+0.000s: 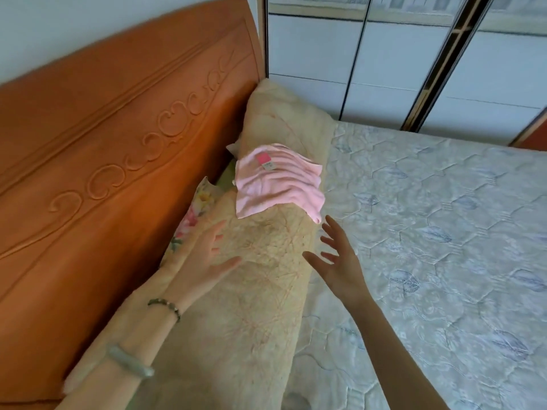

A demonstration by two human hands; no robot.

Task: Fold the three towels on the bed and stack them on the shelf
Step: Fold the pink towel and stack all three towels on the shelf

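A: Towel condition?
B: Pink towel [278, 184], rumpled in ridges, label [268, 161] facing up. It drapes over the beige pillow [266, 276] at the head edge of the bed [444, 232], beside the headboard [118, 143].
A: Hands?
B: Left hand [204, 255] and right hand [340, 261] are spread wide, holding nothing, near the towel.
A: Limits?
B: Label print illegible; forearms cut off at the frame's bottom.

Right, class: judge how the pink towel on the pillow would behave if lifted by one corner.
Probably floppy: the rumpled pink cloth towel sags in folds over the beige pillow. Likely light, since it looks thin. Unlikely to roll: it lies limp.
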